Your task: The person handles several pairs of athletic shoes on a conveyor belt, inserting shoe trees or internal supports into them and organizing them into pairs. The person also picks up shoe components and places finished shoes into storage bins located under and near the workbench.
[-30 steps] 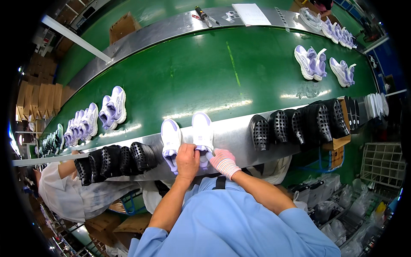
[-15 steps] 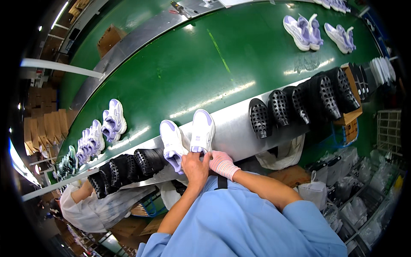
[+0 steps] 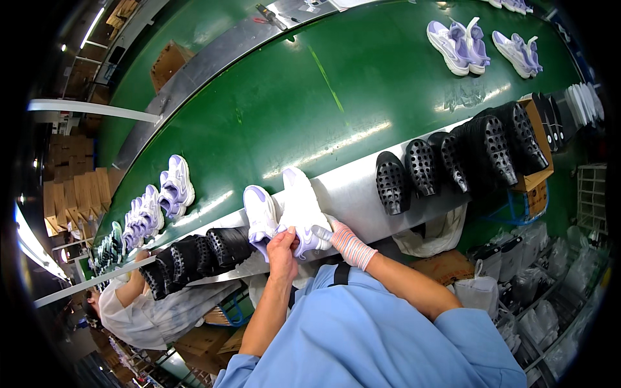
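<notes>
A white and lavender sneaker (image 3: pixel 301 202) stands tilted at the bench's near edge, toe pointing away from me. My bare left hand (image 3: pixel 282 253) pinches the left side of its heel opening. On its right side my right hand (image 3: pixel 348 243), in a pink-and-white striped glove with grey fingertips, grips the sneaker near the heel. The inside of the shoe is mostly hidden by my fingers. Just left of it, a second matching sneaker (image 3: pixel 260 211) sits on the metal edge, touching or nearly touching my left hand's side.
Black perforated shoe forms (image 3: pixel 392 182) line the metal ledge (image 3: pixel 352 194) on the right, and more shoe forms (image 3: pixel 223 247) lie left. Matching sneakers (image 3: pixel 453 48) stand across the green belt (image 3: pixel 272 123). Another person (image 3: pixel 145 310) works at the left. Bagged items (image 3: pixel 527 284) fill a rack at right.
The right-hand sneaker has turned and tilted between my hands. My right hand has shifted right, along its side, and my left hand has moved slightly left.
</notes>
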A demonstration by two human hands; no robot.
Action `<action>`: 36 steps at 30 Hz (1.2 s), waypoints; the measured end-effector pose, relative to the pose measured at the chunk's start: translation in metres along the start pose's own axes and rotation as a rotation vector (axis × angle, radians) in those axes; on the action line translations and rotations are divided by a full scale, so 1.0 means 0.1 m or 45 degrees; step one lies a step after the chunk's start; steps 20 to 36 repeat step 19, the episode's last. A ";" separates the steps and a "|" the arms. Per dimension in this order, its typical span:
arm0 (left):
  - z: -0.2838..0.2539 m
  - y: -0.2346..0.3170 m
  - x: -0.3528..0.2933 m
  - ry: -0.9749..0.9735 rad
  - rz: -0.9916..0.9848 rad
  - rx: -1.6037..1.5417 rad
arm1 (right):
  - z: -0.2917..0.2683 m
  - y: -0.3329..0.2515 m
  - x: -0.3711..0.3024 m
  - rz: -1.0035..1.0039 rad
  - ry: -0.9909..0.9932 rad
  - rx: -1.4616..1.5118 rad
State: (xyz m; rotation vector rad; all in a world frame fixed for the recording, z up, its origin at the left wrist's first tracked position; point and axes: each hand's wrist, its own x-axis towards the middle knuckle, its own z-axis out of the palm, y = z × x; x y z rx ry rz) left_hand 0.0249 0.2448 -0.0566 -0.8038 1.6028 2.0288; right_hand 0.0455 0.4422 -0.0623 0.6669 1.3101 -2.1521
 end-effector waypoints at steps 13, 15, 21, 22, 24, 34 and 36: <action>0.37 0.85 -0.31 -0.376 1.098 1.571 | -0.27 -0.17 -0.04 0.129 -0.169 0.037; 0.37 0.84 -0.27 -0.513 0.933 1.618 | -0.26 -0.14 -0.04 0.154 -0.177 0.058; 0.27 0.90 -0.12 -0.654 0.285 1.550 | -0.22 -0.08 -0.10 0.119 -0.171 -0.003; 0.27 0.90 -0.12 -0.654 0.285 1.550 | -0.22 -0.08 -0.10 0.119 -0.171 -0.003; 0.27 0.90 -0.12 -0.654 0.285 1.550 | -0.22 -0.08 -0.10 0.119 -0.171 -0.003; 0.27 0.90 -0.12 -0.654 0.285 1.550 | -0.22 -0.08 -0.10 0.119 -0.171 -0.003; 0.27 0.90 -0.12 -0.654 0.285 1.550 | -0.22 -0.08 -0.10 0.119 -0.171 -0.003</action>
